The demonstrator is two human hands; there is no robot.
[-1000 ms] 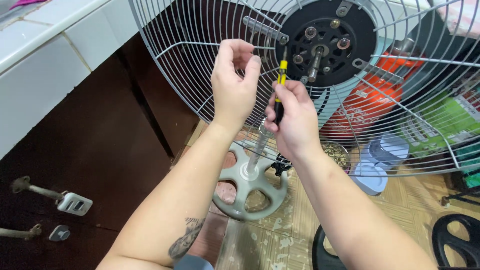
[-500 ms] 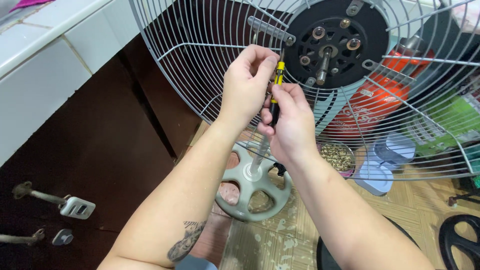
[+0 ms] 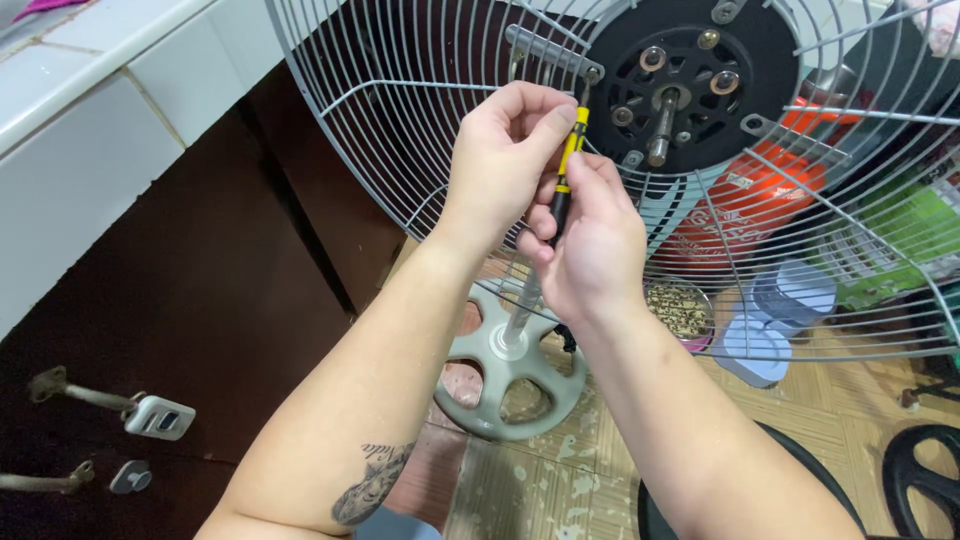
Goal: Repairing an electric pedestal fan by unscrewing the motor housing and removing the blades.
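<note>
A grey wire fan guard (image 3: 400, 110) stands tilted in front of me, with a black motor hub (image 3: 690, 80) and a bare shaft at its centre. My right hand (image 3: 595, 235) is wrapped round a yellow and black screwdriver (image 3: 567, 165), tip up at a grey bracket (image 3: 550, 50) on the guard. My left hand (image 3: 510, 145) pinches the screwdriver's upper end and touches the wires beside the bracket. Below the hands is the fan's grey round base (image 3: 510, 375) with its pole.
A dark wooden cabinet (image 3: 200, 300) under a white tiled counter (image 3: 90, 110) fills the left. Behind the guard lie a red object (image 3: 750, 200), a pale blue container (image 3: 775, 320) and a bowl of small parts (image 3: 680, 310). Black round parts (image 3: 920, 480) rest on the floor at right.
Both hands and the screwdriver have shifted right and slightly up along the guard, toward the grey bracket next to the hub. The grip stays the same.
</note>
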